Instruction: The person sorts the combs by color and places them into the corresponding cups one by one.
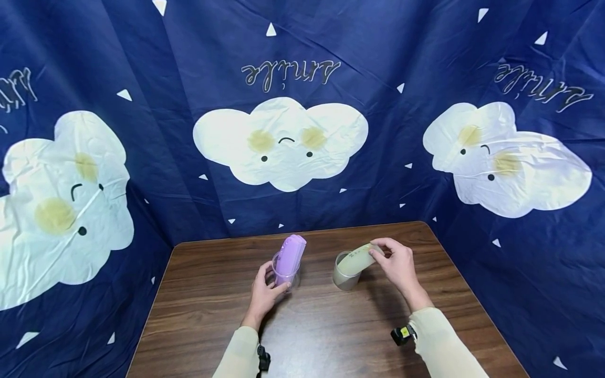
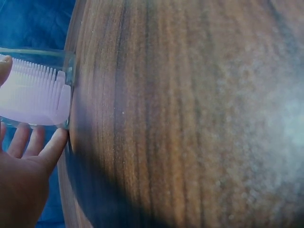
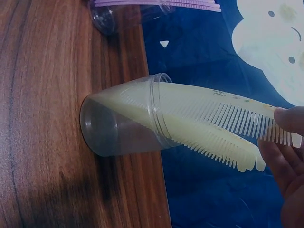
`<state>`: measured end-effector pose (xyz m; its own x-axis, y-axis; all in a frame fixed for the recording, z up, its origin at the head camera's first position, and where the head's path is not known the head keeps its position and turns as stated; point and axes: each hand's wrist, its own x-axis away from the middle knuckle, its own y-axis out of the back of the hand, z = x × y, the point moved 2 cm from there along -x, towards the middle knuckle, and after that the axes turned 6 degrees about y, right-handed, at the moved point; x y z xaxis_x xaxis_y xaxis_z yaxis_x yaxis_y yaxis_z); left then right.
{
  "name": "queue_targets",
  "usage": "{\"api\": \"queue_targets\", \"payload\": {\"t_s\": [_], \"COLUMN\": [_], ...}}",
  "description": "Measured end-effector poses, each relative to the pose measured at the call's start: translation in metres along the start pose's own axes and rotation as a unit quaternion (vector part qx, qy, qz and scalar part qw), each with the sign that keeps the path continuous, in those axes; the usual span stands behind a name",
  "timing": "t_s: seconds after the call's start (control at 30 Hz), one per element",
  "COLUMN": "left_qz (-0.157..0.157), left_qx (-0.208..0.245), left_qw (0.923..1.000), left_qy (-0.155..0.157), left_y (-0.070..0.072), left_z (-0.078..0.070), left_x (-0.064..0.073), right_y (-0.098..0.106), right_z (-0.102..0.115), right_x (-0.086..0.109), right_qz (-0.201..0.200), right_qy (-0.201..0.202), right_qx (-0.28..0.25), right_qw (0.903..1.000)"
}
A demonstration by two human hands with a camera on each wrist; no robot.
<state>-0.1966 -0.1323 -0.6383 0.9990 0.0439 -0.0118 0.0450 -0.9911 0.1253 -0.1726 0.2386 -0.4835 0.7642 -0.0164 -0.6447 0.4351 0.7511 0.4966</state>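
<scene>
On the left side of the table, my left hand (image 1: 264, 295) grips a clear plastic cup (image 1: 295, 281), thumb on one side and fingers on the other. Purple combs (image 1: 290, 255) stand in that cup, their tops leaning out over the rim; in the left wrist view the comb's teeth (image 2: 33, 95) show through the wall. My right hand (image 1: 398, 262) pinches the upper end of a pale yellow comb (image 3: 204, 102), whose lower part is inside a second clear cup (image 3: 135, 137). Another yellow comb (image 3: 228, 148) leans in the same cup, just beside it.
Both cups stand on a brown wood-grain table (image 1: 321, 336), toward its far edge and a short gap apart. Dark blue cloth (image 1: 156, 173) with white clouds hangs behind and at both sides.
</scene>
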Motion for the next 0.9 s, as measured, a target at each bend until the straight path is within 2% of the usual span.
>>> {"api": "queue_targets", "payload": {"t_s": [0.47, 0.9], "left_qz": [0.002, 0.0], "left_qx": [-0.004, 0.001], "left_qw": [0.9999, 1.0], "left_qy": [0.01, 0.008], "left_y": [0.0, 0.001], "left_z": [0.0, 0.002], "left_x": [-0.001, -0.001], "right_y": [-0.008, -0.003], "right_z": [-0.004, -0.011], "right_x": [-0.004, -0.006], "right_qz": [0.031, 0.01], "right_qy": [0.016, 0.013], "right_qx": [0.026, 0.057], "right_qw": [0.999, 0.9982]}}
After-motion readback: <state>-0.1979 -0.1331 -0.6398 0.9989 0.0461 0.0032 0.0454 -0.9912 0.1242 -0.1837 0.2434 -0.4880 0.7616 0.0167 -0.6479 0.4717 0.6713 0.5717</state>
